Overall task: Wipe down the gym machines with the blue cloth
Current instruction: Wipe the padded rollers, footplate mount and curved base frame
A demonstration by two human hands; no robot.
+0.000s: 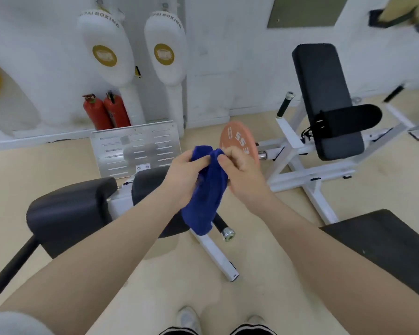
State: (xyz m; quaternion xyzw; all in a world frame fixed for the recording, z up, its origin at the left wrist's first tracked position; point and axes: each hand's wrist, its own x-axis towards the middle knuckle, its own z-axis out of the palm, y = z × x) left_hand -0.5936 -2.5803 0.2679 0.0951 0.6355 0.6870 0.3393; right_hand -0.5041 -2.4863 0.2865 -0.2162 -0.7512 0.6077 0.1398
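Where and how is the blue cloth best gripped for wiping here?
Grip the cloth at its bunched top edge, from either side, as the left hand and right hand do now. The rest hangs free below, so gather that tail into the palm for a pad.

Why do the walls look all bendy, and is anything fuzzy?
Head view: the wide lens curves straight lines near the edges; lighting is soft and even, with faint shadows; both hands, left and right, and the blue cloth look fairly sharp, far corners smeared.
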